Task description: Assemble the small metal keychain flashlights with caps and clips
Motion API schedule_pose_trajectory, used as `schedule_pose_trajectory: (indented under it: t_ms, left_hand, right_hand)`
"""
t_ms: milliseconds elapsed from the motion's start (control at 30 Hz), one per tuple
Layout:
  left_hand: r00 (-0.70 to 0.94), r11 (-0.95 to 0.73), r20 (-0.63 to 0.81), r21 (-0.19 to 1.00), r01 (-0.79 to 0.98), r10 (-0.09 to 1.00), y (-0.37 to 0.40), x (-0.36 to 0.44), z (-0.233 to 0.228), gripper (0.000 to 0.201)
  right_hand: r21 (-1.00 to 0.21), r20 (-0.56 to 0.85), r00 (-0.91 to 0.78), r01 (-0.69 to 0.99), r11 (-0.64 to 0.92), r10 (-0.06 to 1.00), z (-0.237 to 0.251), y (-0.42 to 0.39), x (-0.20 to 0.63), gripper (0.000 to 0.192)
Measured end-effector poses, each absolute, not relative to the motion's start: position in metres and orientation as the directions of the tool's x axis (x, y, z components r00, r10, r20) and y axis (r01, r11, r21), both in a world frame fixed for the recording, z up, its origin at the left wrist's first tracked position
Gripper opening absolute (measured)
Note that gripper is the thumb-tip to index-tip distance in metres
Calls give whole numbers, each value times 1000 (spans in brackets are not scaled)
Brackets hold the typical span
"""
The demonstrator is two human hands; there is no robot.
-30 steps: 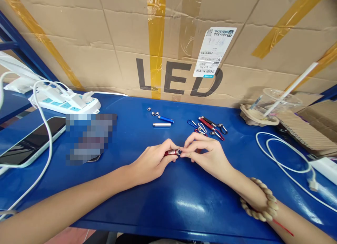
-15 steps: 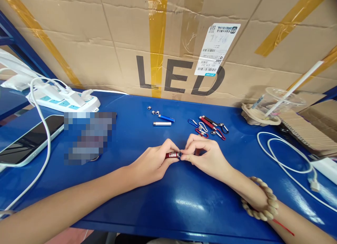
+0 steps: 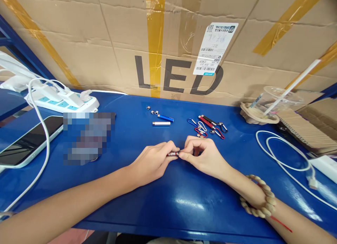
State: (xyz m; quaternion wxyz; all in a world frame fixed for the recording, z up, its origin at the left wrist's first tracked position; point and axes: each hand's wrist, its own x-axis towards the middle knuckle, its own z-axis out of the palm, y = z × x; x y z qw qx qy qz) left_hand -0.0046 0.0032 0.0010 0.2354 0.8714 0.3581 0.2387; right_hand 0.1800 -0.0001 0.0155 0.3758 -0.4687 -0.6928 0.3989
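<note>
Left hand holding red tube in thumb-and-finger pinch, tube at hand's 2 o'clock; right hand at tube's 3 o'clock, fingertips narrow against its end, cannot tell if gripping small part; silver tube on surface at red tube's 11 o'clock

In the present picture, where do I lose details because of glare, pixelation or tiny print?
Head view: glare whitens the blue table at near middle and right; same view: a pixelated patch hides details at left; head view: print on the red tube in the left hand is unreadable.
</note>
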Motion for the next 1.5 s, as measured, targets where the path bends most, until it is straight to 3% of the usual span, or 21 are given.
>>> schedule_pose_trajectory:
  t_ms: [200, 433, 633, 1500]
  left_hand:
    - [622, -662, 277, 505, 554, 732, 5, -2, -3, 14]
    - [585, -545, 188, 653, 526, 789, 6, 0, 2, 10]
    - [583, -519, 211, 737, 433, 785, 5, 1, 3, 14]
    - [563, -584, 271, 634, 507, 781, 4, -1, 6, 16]
  right_hand:
    - [-947, -3, -291, 309, 91, 957, 12, 5, 181, 43]
    - [-958, -86, -275, 285, -4, 958, 12, 8, 185, 40]
    - [-970, -104, -271, 239, -37, 957, 15, 10, 187, 38]
    - [-969, -159, -308, 232, -88, 938, 8, 14, 189, 38]
